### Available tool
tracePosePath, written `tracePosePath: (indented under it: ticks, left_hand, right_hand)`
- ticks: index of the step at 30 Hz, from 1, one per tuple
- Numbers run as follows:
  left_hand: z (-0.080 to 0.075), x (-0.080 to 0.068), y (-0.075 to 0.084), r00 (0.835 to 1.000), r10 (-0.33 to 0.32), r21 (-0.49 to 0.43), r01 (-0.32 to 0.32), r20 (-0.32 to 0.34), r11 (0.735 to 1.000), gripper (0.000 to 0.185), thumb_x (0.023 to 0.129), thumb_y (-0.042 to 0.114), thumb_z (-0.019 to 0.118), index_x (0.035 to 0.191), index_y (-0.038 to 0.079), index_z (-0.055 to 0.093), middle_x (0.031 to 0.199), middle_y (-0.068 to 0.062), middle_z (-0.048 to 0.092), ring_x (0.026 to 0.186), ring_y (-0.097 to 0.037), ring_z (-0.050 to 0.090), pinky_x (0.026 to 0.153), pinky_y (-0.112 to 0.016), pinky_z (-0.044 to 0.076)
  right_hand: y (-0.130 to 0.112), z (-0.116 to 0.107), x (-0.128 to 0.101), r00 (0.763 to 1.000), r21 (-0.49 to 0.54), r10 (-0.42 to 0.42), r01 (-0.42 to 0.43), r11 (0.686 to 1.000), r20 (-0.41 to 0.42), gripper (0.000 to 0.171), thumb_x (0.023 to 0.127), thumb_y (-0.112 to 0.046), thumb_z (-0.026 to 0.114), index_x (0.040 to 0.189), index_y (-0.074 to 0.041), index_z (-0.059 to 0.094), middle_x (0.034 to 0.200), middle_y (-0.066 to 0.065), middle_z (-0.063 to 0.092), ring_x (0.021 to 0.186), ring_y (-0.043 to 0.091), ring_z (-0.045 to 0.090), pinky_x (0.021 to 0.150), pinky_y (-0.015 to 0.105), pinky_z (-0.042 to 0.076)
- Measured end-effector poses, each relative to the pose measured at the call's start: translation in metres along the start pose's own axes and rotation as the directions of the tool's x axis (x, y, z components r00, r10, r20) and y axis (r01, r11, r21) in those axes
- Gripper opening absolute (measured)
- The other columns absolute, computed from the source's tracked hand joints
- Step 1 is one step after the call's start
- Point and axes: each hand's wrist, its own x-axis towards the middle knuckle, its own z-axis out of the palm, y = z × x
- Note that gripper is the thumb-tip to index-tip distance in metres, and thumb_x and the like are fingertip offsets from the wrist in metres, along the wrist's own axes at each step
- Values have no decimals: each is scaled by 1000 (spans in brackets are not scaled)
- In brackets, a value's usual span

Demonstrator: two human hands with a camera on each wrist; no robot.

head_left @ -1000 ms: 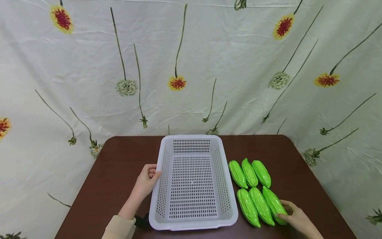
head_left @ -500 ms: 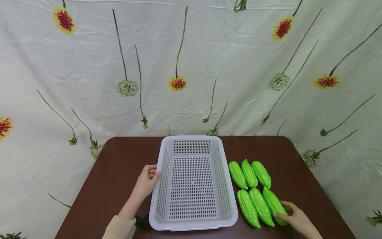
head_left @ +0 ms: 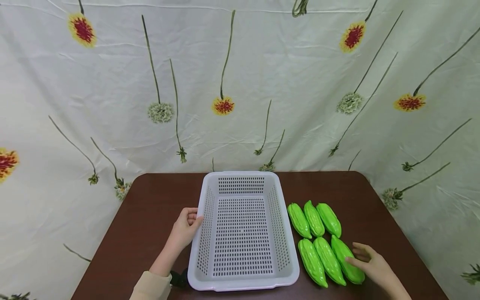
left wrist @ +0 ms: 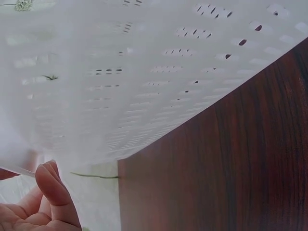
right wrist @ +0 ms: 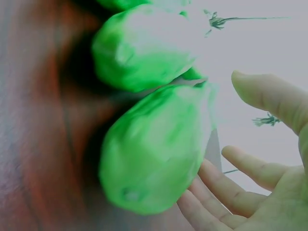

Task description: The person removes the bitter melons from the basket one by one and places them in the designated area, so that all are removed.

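Note:
My left hand (head_left: 185, 229) grips the left rim of a pale grey perforated plastic basket (head_left: 243, 284), thumb over the edge and fingers curled beneath. In the left wrist view the thumb and fingertips pinch that rim at the lower left, below the slotted basket wall (left wrist: 159, 101). To the right of the basket lie bright green, ridged bitter melons in two rows. Beside the nearest right bitter melon (head_left: 346, 260) is my right hand (head_left: 371, 266), its fingers spread and loosely bent. The right wrist view shows the hand (right wrist: 260, 178) holding nothing, fingertips right at that melon's side (right wrist: 149, 154).
The dark brown wooden table (head_left: 157, 196) has rounded far corners. Behind it hangs a white cloth (head_left: 300, 75) printed with flowers. A small black object (head_left: 179, 278) sits by the left sleeve, partly hidden by the basket.
My right hand has let go of the near right bitter melon; its fingers have opened and drawn slightly away to the right. The left hand keeps its hold on the basket.

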Motion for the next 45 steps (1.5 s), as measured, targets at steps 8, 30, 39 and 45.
tracePosePath:
  ticks: [8, 30, 39, 45]
  left_hand:
    - [-1, 1, 1, 1000, 10, 3, -10, -1, 1000, 38, 97, 11, 61, 128, -5, 46, 107, -22, 60, 88, -25, 63, 71, -38, 57]
    - [0, 1, -2, 1000, -16, -11, 16, 6, 1000, 38, 96, 11, 60, 128, -5, 46, 105, -21, 59, 86, -22, 63, 70, -37, 57]
    - [-3, 1, 1, 1000, -2, 2, 2, 2, 1000, 37, 96, 11, 61, 126, -6, 48, 104, -20, 60, 85, -22, 63, 69, -36, 57]
    - [-3, 2, 2, 1000, -8, 26, 8, -9, 1000, 37, 95, 12, 62, 125, -5, 50, 104, -19, 59, 85, -22, 62, 69, -35, 56]
  right_hand:
    - [-30, -4, 2, 998, 7, -57, 57, 998, -31, 85, 93, -47, 63, 150, 5, 28, 145, 35, 40, 131, 52, 41, 91, 51, 51]
    - [-116, 17, 9, 929, 120, -351, 364, 924, -116, 64, 95, -30, 66, 146, -2, 41, 141, 24, 51, 130, 41, 49, 98, 52, 48]
    - [-140, 31, 20, 919, 181, -377, 393, 902, -114, 60, 94, -29, 67, 144, -6, 44, 140, 20, 53, 129, 38, 52, 101, 50, 48]
    - [-150, 39, 25, 912, 246, -398, 409, 879, -94, 57, 94, -24, 67, 143, -3, 45, 140, 22, 52, 128, 38, 52, 101, 47, 48]
